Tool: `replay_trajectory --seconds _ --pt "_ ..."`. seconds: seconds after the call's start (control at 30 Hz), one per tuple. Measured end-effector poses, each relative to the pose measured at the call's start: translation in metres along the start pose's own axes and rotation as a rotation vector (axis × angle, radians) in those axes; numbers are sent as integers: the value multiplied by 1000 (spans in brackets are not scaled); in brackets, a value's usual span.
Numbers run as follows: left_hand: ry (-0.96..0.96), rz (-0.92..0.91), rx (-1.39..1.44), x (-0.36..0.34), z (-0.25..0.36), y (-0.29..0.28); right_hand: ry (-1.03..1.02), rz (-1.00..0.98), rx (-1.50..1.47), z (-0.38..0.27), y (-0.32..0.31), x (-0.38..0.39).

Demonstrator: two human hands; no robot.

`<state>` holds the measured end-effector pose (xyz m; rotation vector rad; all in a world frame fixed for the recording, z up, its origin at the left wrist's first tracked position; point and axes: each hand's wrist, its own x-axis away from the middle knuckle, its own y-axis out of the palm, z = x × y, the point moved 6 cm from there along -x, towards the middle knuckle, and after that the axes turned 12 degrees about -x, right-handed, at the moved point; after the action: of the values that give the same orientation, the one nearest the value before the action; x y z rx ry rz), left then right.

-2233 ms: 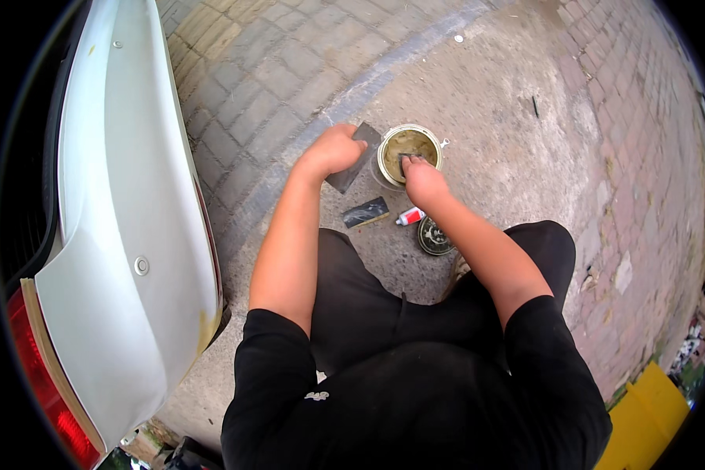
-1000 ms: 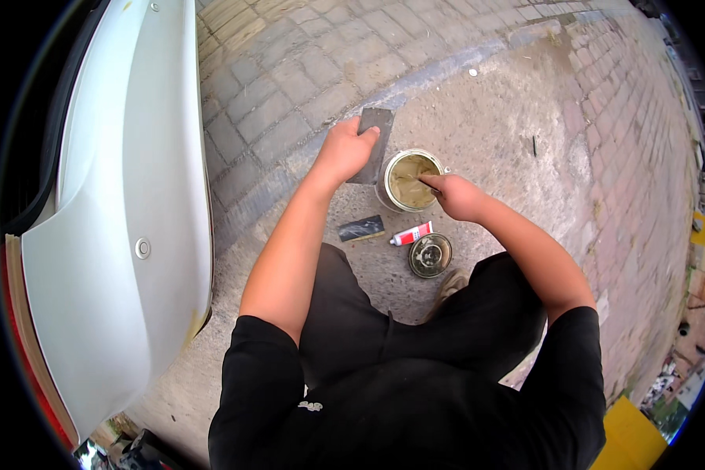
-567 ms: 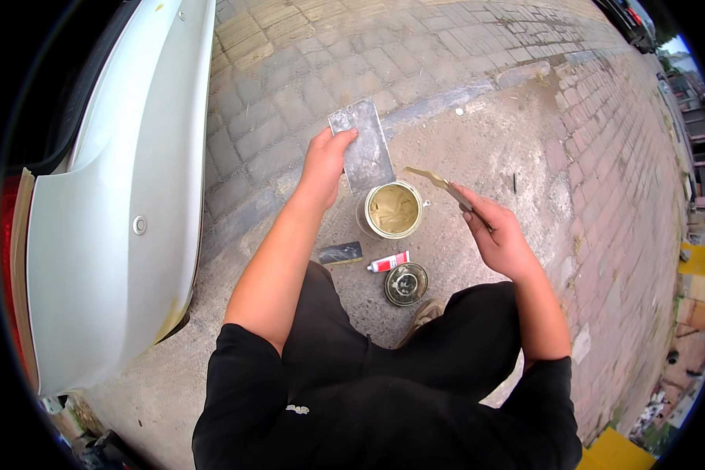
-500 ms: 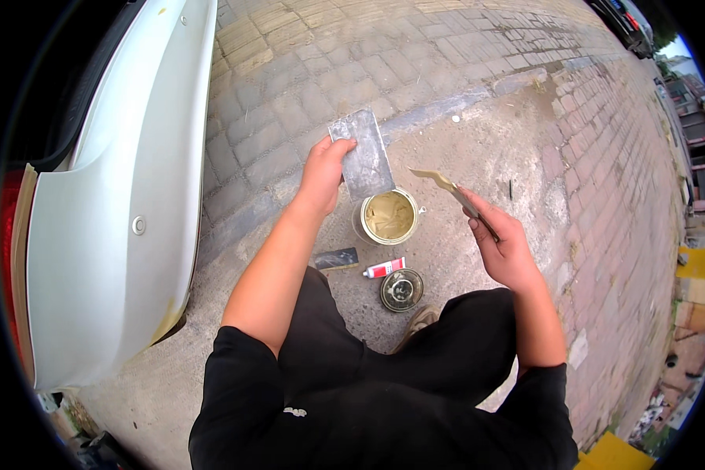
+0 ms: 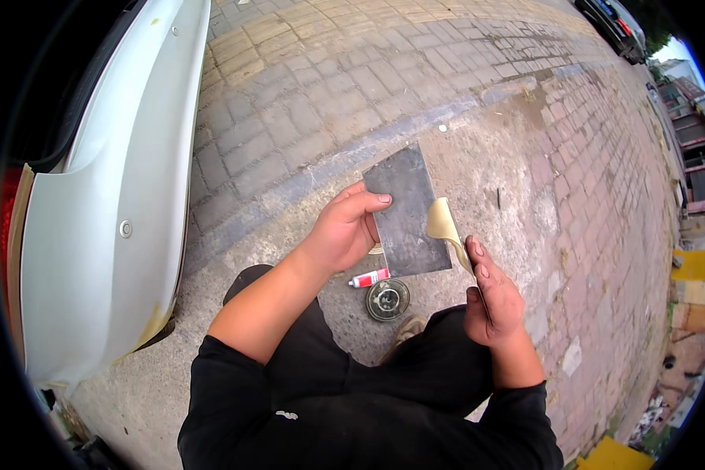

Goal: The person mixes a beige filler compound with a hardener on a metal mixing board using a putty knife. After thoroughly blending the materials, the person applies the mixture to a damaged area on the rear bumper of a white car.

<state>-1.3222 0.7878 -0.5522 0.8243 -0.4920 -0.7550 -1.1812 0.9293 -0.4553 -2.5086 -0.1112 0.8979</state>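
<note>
My left hand [image 5: 338, 229] grips a flat, dark grey plate [image 5: 403, 215] by its left side, thumb on top. My right hand [image 5: 493, 301] is closed on a scraper [image 5: 479, 287] held on edge at the plate's right, with a thick lump of yellowish putty [image 5: 442, 223] at its tip over the plate; I cannot tell whether they touch. Under the plate only a bit of the can's rim [image 5: 375, 249] shows. Below lie a red and white tube [image 5: 368, 278] and a round metal lid [image 5: 388, 300] on the concrete. My left arm hides the dark block.
A white car's rear bumper [image 5: 113, 266], with yellowish patches and tape by its red light, stands close on my left. A grey curb strip [image 5: 266, 207] divides concrete from paving. A dark car [image 5: 612, 27] stands far at top right; yellow objects [image 5: 693, 265] line the right edge.
My right hand has lifted the putty-laden scraper out of the can and brought it to the plate. My left hand has moved the plate down and right, over the can, hiding it.
</note>
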Motion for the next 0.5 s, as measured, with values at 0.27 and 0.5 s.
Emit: replay_trajectory --seconds 0.27,0.5 --pt "-26 -143 60 6 -8 22 -165 -62 26 -8 8 8" --pt "12 -146 36 11 -7 33 -147 -96 145 -9 9 6"
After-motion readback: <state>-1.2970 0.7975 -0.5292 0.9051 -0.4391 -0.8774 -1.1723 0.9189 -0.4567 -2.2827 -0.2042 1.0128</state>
